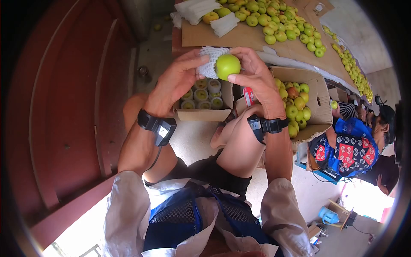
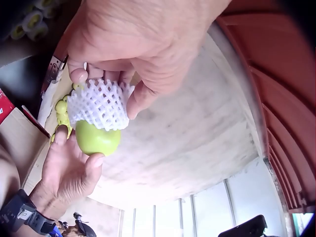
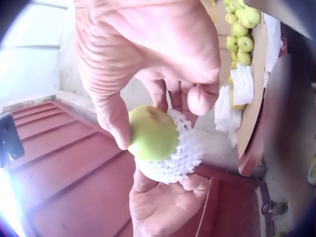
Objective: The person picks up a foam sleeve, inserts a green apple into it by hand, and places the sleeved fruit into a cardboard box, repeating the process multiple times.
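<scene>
A green apple [image 1: 228, 67] sits partly inside a white foam net sleeve [image 1: 208, 63], held up between both hands. My left hand [image 1: 182, 72] grips the sleeve, with the thumb and fingers around its mesh in the left wrist view. The right hand [image 1: 258, 79] pinches the bare end of the apple between thumb and fingers. In the right wrist view the apple [image 3: 152, 132] shows its stem hollow, and the sleeve [image 3: 180, 160] covers its far side.
Below the hands stands a carton [image 1: 201, 115] of sleeved apples. To the right, another carton [image 1: 321, 83] holds loose apples. Many apples [image 1: 274, 19] and stacks of foam sleeves [image 1: 224, 25] lie on the cardboard-covered table [image 1: 199, 37]. Another person [image 1: 349, 145] is at the far right.
</scene>
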`<state>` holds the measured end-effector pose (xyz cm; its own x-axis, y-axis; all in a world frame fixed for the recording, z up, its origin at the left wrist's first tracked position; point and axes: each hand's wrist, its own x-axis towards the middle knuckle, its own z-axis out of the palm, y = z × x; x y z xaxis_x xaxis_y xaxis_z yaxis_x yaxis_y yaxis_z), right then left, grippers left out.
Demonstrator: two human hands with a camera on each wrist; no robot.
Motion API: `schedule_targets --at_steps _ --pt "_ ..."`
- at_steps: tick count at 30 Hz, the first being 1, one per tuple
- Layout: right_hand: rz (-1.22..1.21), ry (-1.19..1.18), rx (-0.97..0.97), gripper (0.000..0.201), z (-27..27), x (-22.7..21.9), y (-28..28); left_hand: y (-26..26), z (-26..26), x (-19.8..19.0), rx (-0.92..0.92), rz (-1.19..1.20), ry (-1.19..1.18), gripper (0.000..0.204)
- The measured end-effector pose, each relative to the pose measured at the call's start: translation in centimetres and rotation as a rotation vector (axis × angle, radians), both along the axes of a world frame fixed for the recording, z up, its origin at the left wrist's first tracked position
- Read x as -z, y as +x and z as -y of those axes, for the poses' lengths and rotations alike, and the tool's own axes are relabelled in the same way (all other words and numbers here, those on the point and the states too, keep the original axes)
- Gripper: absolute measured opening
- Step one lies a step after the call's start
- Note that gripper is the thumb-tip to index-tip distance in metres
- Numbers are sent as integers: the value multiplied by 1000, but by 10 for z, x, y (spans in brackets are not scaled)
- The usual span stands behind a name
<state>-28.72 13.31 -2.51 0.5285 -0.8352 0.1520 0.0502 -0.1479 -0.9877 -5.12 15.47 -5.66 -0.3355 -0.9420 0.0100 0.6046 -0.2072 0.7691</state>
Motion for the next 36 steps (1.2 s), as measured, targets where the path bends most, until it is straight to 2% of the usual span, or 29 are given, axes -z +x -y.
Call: schedule_targets --at_steps 9,13,15,21,27,30,33,36 --pt "-265 16 -21 84 -6 -7 3 3 2 -4 -6 138 -40 50" --pt "-356 -119 -19 75 -7 -7 5 3 -7 -14 -45 338 -76 50" --pt "-397 -194 6 71 -6 -6 5 3 -7 -12 -30 344 -144 51" --pt "-315 -258 231 66 -7 2 7 -2 -9 -12 -92 351 -194 53" --pt "-46 -34 309 67 -4 5 12 -7 -9 -12 -156 344 -215 51" --pt "-136 -127 345 70 -3 4 15 -9 -10 -12 -226 354 -267 49" --pt "-296 -290 284 72 -3 0 15 -11 -13 -18 -252 393 -293 49" --pt "-311 -334 289 72 -5 -1 16 -13 -13 -13 -269 402 -309 48"
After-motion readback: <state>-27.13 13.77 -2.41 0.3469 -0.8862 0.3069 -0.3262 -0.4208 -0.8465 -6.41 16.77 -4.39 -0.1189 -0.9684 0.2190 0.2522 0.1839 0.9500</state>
